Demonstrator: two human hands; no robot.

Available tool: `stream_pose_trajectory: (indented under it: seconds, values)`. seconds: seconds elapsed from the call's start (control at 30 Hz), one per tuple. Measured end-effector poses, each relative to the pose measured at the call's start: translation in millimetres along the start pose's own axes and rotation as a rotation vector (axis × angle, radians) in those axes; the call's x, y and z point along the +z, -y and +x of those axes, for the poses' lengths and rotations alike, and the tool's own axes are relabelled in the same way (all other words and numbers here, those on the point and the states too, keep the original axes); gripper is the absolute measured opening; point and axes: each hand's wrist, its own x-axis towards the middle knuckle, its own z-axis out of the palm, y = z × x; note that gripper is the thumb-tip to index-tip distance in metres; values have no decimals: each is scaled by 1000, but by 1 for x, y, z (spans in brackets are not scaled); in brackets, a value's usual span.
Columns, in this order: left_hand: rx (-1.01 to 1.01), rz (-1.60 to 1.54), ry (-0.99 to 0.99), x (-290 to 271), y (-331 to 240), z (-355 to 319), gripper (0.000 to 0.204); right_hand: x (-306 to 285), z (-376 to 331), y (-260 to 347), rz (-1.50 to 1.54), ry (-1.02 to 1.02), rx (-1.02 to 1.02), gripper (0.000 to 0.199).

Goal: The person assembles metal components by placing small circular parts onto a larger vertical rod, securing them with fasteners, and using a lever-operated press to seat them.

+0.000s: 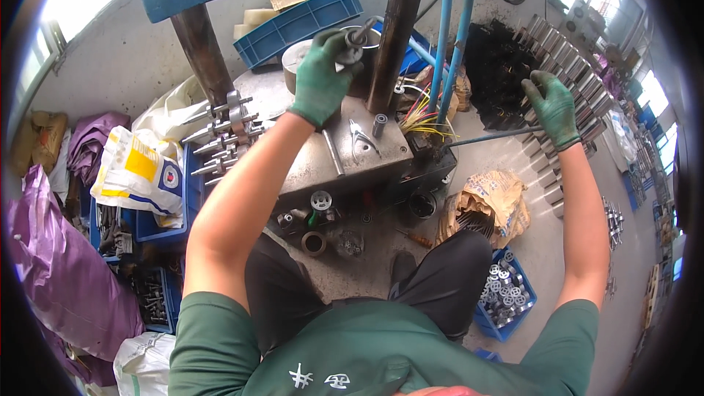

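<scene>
My left hand [323,77], in a green glove, grips a metal shaft part [358,37] and holds it over the round die [301,59] of a press. My right hand [551,106], also in a green glove, reaches out to the right and closes on a metal cylinder in the rows of steel cylinders [576,77]. The press table [345,154] is grey steel with two rusty columns [202,48] rising from it.
Finished shaft parts [220,136] lie stacked at the table's left. A blue crate [297,26] sits behind the press. A blue bin of small round parts [504,293] stands by my right leg. Purple and white sacks [136,169] crowd the left; coloured wires [422,117] hang by the press.
</scene>
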Motion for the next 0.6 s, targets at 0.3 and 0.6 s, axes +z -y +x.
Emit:
stream_pose_trajectory:
  seconds: [0.3,0.6]
  values:
    - [-338,-475,470,-34,-94,-190,73,-38,-132,62,-225,61,-550,28]
    - [-25,-276,817,-41,-115,-196,77,88,-262,236,1639,530,789,72]
